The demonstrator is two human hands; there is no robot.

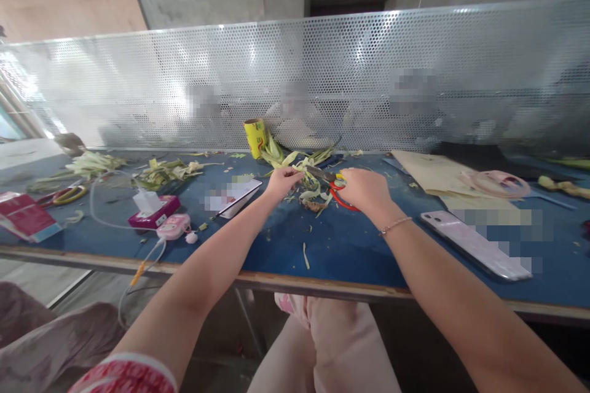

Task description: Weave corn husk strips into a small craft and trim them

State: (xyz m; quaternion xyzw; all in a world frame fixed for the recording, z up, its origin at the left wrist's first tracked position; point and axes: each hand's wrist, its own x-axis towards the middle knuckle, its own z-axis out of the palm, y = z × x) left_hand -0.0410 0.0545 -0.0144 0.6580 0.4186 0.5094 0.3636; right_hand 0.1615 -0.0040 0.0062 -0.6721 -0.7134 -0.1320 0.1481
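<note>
My right hand [369, 190] is wrapped around a pair of scissors [340, 198] with red and yellow handles. Their metal blades point left, toward my left hand [283, 182], whose fingertips are pinched together on a pale green leafy strip [299, 166]. Exactly where the strip meets the blades is too small to tell. Beneath and between both hands lies a loose pile of green and whitish leaf scraps [313, 187], with a brownish piece [314, 204] at its front. Behind them, a tilted yellow can [255, 138] stands beside long green leaves [273, 150].
A perforated metal screen [184, 73] borders the back of the blue table [276, 252]. One phone [235, 198] rests left, another [479, 245] right. Leaf heaps [168, 173], a purple power strip [154, 214], its cable and a pink box [27, 216] occupy the left; brown paper [428, 172] lies right.
</note>
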